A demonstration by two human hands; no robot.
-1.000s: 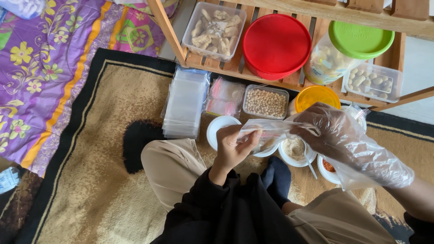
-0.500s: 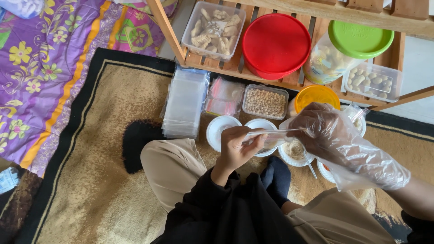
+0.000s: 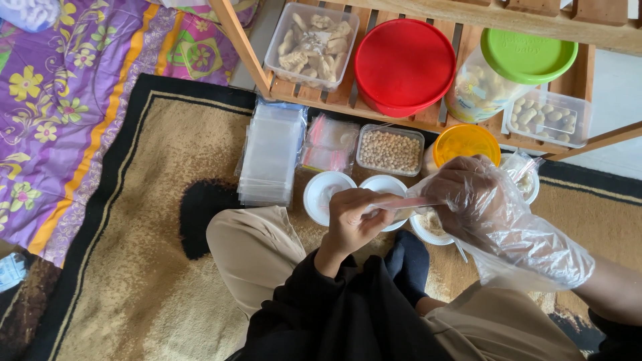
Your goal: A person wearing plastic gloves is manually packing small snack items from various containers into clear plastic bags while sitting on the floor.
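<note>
Your fingers on the left hand [image 3: 354, 217] are pinched shut on one end of a small clear plastic bag [image 3: 400, 203]. Your right hand [image 3: 468, 197] wears a loose see-through glove, and its fingers are squeezed on the other end of the bag. The bag is stretched flat between your two hands, just above your knees.

Right under the bag sit little white bowls [image 3: 326, 192] on the tan rug [image 3: 147, 267]. One bowl with pale crumbs [image 3: 431, 224] is just below your right hand. A stack of clear bags [image 3: 271, 154] lies to the left. A tub of round beans [image 3: 391, 150] and a jar with an orange lid [image 3: 466, 144] stand near the wooden shelf [image 3: 428, 117].
</note>
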